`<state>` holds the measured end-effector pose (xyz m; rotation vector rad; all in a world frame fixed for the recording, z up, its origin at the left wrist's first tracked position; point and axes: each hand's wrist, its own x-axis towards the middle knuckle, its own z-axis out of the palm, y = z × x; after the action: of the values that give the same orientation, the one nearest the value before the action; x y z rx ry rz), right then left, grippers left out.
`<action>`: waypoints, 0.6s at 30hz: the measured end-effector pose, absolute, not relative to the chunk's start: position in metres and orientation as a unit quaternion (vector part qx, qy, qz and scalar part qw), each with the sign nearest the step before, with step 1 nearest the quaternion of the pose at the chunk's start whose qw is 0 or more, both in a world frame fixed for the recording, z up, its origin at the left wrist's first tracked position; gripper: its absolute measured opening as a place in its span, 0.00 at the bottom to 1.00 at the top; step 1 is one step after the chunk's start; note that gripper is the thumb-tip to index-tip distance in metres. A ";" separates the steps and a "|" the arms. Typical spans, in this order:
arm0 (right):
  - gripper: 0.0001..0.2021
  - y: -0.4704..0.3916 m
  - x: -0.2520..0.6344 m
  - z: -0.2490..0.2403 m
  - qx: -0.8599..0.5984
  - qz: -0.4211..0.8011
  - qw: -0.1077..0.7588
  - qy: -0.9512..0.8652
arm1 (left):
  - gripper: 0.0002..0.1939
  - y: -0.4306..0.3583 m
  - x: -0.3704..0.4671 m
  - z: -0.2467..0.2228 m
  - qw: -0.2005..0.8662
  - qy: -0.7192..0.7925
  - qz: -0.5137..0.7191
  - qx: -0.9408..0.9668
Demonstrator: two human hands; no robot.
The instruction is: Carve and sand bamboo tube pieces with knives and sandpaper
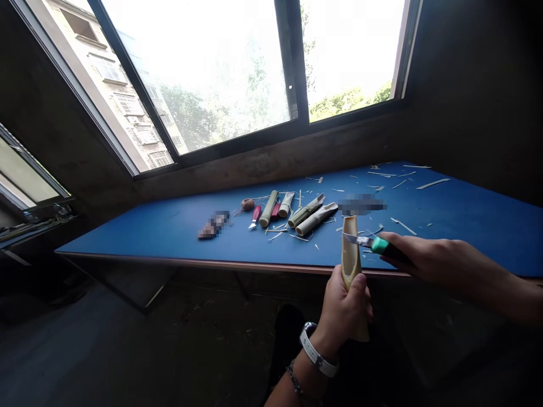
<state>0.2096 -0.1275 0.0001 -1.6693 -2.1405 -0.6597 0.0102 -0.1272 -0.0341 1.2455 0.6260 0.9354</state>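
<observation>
My left hand (345,308) is wrapped round the lower part of a bamboo piece (350,251), held upright in front of the table edge. The piece is cut open along its upper part, showing a pale hollow. From the right, my right hand (413,254) grips a green and black utility knife (379,245). Its blade lies across the upper part of the bamboo's opening. The lower end of the bamboo shows beneath my left hand.
On the blue table (169,234) lie several bamboo pieces (316,219), a red-handled knife (255,216), a ball of brown twine (247,204) and scattered shavings (432,183). Two areas on the table are blurred. A window (212,73) stands behind.
</observation>
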 end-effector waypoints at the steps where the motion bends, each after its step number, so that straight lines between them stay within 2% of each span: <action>1: 0.25 -0.126 0.211 -0.001 -0.581 -0.226 0.166 -0.764 | 0.22 -0.129 0.011 -0.035 0.669 0.278 0.413 0.553; 10: 0.27 -0.115 0.213 0.002 -0.615 -0.170 0.119 -0.761 | 0.19 -0.129 0.015 -0.039 0.646 0.323 0.410 0.557; 18: 0.30 -0.096 0.205 0.003 -0.632 -0.199 0.101 -0.742 | 0.16 -0.125 0.018 -0.036 0.628 0.338 0.430 0.553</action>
<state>0.2052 -0.0964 0.0026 -1.8673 -2.1938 -0.5868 0.0175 -0.1246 -0.0359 1.2680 0.7734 0.9856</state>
